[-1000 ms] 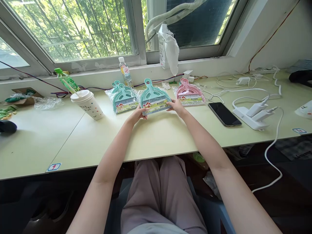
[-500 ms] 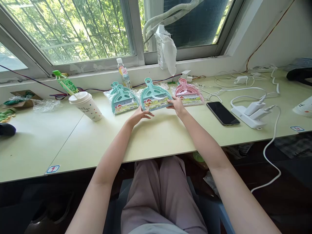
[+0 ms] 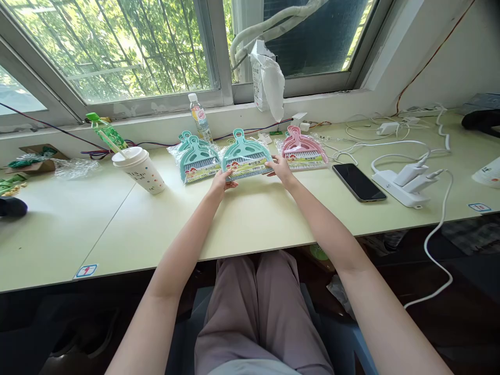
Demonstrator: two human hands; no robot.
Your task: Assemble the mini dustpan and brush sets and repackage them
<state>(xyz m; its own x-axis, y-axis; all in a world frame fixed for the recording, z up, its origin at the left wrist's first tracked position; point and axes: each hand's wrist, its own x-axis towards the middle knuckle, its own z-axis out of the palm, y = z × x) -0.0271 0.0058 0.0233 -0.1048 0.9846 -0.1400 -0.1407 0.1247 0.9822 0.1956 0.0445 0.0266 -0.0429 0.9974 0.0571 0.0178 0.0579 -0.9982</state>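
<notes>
Between my two hands is a packaged green dustpan and brush set [image 3: 247,156], its handle pointing towards the window. My left hand [image 3: 223,183] grips its lower left corner, fingers partly beneath it. At the lower right corner my right hand [image 3: 280,167] pinches the packet's edge. More green dustpan and brush sets [image 3: 198,159] in clear wrap lie just to the left, close to my left hand. A pink dustpan and brush set [image 3: 305,148] lies to the right, beside my right fingers.
A lidded paper cup [image 3: 141,172] leans at the left, near a green-capped bottle [image 3: 107,133]. Behind the sets, a clear bottle [image 3: 200,120] stands by the sill. Right of the pink set are a phone [image 3: 358,182], a power strip [image 3: 402,188] and white cables.
The held green set has shifted slightly left and its handle now sits a little lower. My left hand has moved a little left with it; both hands still hold it.
</notes>
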